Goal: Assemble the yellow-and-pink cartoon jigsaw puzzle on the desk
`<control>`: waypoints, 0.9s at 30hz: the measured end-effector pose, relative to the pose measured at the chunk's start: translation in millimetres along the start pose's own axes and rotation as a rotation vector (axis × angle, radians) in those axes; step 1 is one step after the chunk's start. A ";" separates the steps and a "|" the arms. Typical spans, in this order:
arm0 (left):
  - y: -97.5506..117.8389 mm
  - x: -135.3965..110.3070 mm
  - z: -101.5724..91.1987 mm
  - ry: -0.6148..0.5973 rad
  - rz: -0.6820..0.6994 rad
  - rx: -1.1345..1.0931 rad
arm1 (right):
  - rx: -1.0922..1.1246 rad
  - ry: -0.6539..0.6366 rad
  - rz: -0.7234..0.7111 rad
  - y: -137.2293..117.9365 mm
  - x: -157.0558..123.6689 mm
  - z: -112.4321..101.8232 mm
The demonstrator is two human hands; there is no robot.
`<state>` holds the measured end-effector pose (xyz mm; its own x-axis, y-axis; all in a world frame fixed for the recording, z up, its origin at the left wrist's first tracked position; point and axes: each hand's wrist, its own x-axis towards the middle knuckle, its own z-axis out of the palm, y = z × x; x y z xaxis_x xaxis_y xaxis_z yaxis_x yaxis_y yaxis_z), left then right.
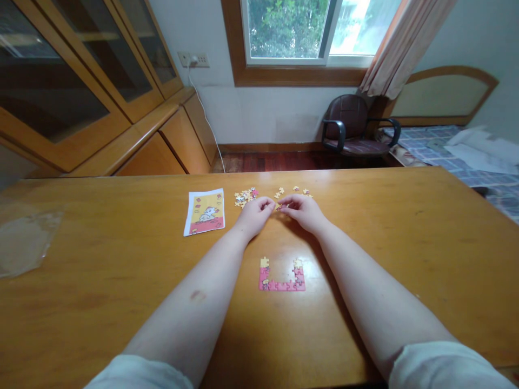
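My left hand [256, 215] is closed, its fingertips pressed together; whatever they may pinch is hidden. Close beside it, my right hand [303, 212] has its thumb and fingers around a small yellowish puzzle piece [278, 207]. Nearer to me on the table lies a U-shaped joined puzzle section [284, 286], pink along the bottom and sides with yellow at both top ends. Just beyond my left hand is a pile of loose puzzle pieces [243, 198]. Several more loose pieces [280, 191] are scattered beyond my right hand.
A printed picture sheet [206, 212] with a white animal on yellow and pink lies left of the hands. Clear plastic film [28, 243] rests at the table's far left. Past the wooden table [121, 270] stand a cabinet [141, 135], an armchair [352, 127] and a bed [438, 140].
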<state>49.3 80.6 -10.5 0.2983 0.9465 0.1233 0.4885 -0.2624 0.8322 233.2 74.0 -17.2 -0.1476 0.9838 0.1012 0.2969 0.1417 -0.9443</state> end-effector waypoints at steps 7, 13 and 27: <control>-4.4 0.6 0.7 0.003 0.012 -0.015 | -0.122 -0.004 -0.058 -3.0 -1.8 -1.6; -9.3 3.7 -0.4 0.141 -0.016 -0.085 | -0.333 -0.062 -0.092 -8.5 -4.9 0.5; -5.1 4.2 -2.5 0.348 -0.093 -0.279 | -0.650 -0.225 -0.130 -16.6 -15.3 23.1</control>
<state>46.0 86.3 -12.8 -0.0527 0.9831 0.1753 0.2465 -0.1573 0.9563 208.8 54.1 -10.3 -0.3909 0.9180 0.0673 0.7574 0.3624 -0.5432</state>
